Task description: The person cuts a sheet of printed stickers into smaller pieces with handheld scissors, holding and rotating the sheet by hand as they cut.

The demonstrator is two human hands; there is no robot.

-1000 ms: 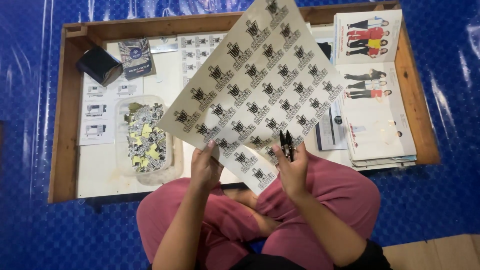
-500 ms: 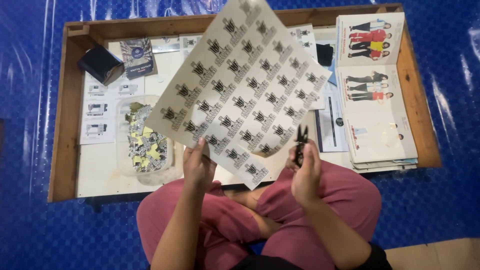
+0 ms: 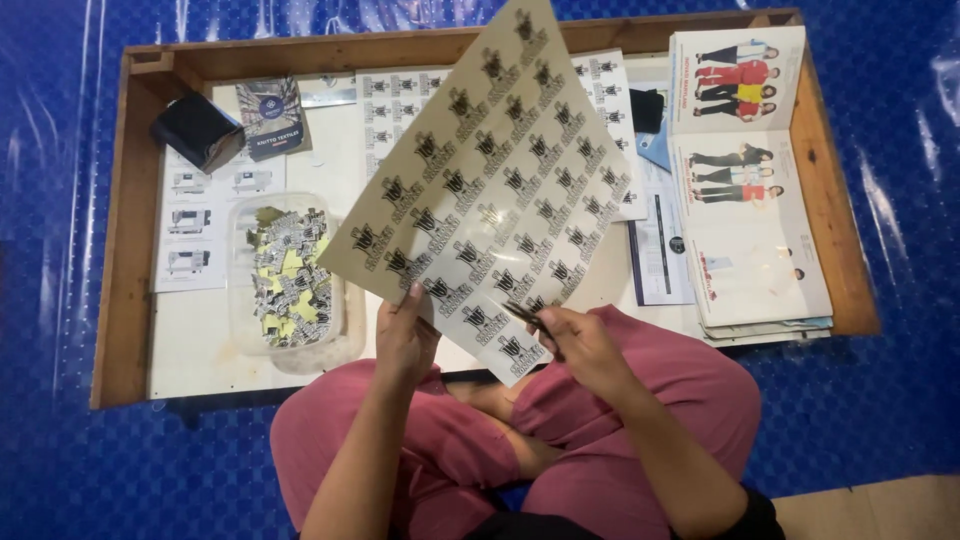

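While tilted, beige sheet [image 3: 490, 190] shows black logos.

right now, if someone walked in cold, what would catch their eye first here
First the large printed sheet of repeated dark labels, held up tilted over the middle of the wooden tray by the left hand at its lower edge. The right hand holds small dark scissors against the sheet's bottom corner. Left of the sheet, a clear plastic tub holds a heap of cut-out labels.

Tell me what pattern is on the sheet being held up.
Rows of repeated small black emblems on a pale beige sheet; head view.
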